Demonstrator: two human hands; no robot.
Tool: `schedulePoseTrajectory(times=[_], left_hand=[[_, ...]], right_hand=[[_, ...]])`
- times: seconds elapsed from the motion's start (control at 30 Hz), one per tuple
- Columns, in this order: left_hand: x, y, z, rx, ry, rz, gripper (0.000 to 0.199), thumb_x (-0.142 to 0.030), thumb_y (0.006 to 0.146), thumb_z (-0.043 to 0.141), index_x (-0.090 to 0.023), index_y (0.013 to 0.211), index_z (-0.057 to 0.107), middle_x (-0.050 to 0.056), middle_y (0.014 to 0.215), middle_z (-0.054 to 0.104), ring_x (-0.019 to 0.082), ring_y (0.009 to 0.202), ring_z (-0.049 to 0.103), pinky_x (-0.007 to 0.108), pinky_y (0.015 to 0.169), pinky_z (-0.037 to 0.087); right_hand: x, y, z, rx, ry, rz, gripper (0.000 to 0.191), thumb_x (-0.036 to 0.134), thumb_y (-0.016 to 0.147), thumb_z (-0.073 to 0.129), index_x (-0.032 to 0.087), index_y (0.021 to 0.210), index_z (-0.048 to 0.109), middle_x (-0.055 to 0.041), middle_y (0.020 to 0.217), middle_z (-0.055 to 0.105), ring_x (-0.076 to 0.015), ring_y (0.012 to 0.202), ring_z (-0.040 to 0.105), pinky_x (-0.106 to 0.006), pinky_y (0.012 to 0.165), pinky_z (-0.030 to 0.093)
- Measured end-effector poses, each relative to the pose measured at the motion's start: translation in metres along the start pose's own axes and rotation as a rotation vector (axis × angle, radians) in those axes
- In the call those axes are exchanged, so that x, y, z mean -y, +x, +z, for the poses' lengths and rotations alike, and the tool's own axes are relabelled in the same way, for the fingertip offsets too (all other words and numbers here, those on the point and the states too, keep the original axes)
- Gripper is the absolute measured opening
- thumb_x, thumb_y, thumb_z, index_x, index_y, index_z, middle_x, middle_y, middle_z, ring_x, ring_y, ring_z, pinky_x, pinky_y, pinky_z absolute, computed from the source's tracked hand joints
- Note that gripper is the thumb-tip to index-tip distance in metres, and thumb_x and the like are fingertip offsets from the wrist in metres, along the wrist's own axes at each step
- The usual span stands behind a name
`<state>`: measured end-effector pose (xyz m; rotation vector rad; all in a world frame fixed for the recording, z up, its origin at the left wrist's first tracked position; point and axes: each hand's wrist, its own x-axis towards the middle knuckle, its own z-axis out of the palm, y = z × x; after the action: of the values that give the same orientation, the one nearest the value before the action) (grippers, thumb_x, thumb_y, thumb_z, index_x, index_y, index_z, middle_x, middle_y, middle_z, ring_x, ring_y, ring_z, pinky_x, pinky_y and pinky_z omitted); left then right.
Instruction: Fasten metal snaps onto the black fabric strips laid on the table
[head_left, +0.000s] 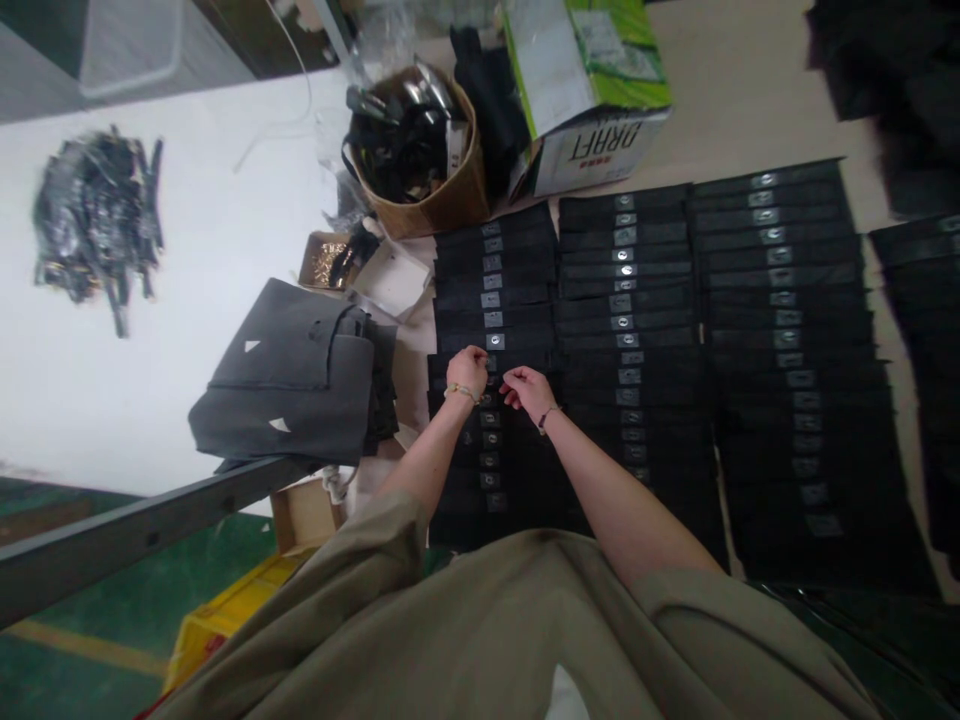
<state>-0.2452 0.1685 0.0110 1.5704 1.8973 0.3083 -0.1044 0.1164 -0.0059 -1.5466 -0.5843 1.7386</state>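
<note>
Overlapping black fabric pieces point(499, 510) lie in long columns, each with a small label patch down the middle. My left hand point(466, 370) rests at the nearest-left column, its fingers pinched together beside a label point(495, 341) with a bright round mark. Just to its right is my right hand point(529, 392), thumb and forefinger drawn together over the same column, the other fingers curled. Whatever either pinch holds is too small to make out. Both hands are close to each other but apart.
A brown carton point(435, 215) full of tools and dark items stands behind, beside a green-and-white box point(600, 150). Left are small open boxes point(394, 282), stacked dark grey fabric point(292, 385), a bundle of black strips point(97, 215) and a metal bar point(150, 535). A yellow crate point(225, 615) sits below.
</note>
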Motion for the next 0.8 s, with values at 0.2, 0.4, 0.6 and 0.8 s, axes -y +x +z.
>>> schedulePoseTrajectory(times=[0.2, 0.4, 0.6, 0.8], left_hand=[[0.004, -0.001, 0.007, -0.04, 0.035, 0.011, 0.013, -0.022, 0.089, 0.057, -0.021, 0.089, 0.071, 0.008, 0.095, 0.075, 0.022, 0.093, 0.068, 0.033, 0.085, 0.05], [0.007, -0.008, 0.005, -0.093, 0.033, 0.116, 0.024, -0.022, 0.09, 0.056, -0.019, 0.111, 0.068, 0.01, 0.104, 0.072, 0.025, 0.102, 0.064, 0.039, 0.092, 0.049], [0.015, -0.021, -0.008, 0.178, -0.008, 0.526, 0.033, -0.017, 0.087, 0.064, -0.025, 0.118, 0.071, 0.002, 0.117, 0.073, 0.018, 0.113, 0.062, 0.033, 0.105, 0.045], [0.015, -0.015, -0.01, 0.237, -0.01, 0.59, 0.02, -0.019, 0.088, 0.068, -0.024, 0.105, 0.076, 0.002, 0.107, 0.077, 0.018, 0.103, 0.067, 0.034, 0.1, 0.047]], right_hand=[[0.0, -0.001, 0.0, 0.004, 0.004, -0.003, 0.012, 0.023, 0.083, 0.067, 0.016, 0.081, 0.058, 0.0016, 0.06, 0.066, -0.0073, 0.04, 0.056, -0.015, 0.032, 0.034], [-0.001, -0.001, -0.001, 0.005, 0.017, -0.006, 0.019, 0.029, 0.08, 0.072, 0.015, 0.081, 0.059, 0.0008, 0.062, 0.066, -0.007, 0.041, 0.056, -0.014, 0.033, 0.034], [-0.003, 0.0, -0.005, 0.029, 0.056, 0.003, 0.027, 0.035, 0.074, 0.078, 0.015, 0.076, 0.06, 0.0017, 0.06, 0.064, -0.0054, 0.042, 0.053, -0.014, 0.035, 0.034], [0.001, 0.001, -0.004, 0.017, 0.11, 0.055, 0.035, 0.036, 0.064, 0.086, 0.015, 0.071, 0.059, 0.0035, 0.056, 0.059, -0.0035, 0.04, 0.046, -0.014, 0.034, 0.027]])
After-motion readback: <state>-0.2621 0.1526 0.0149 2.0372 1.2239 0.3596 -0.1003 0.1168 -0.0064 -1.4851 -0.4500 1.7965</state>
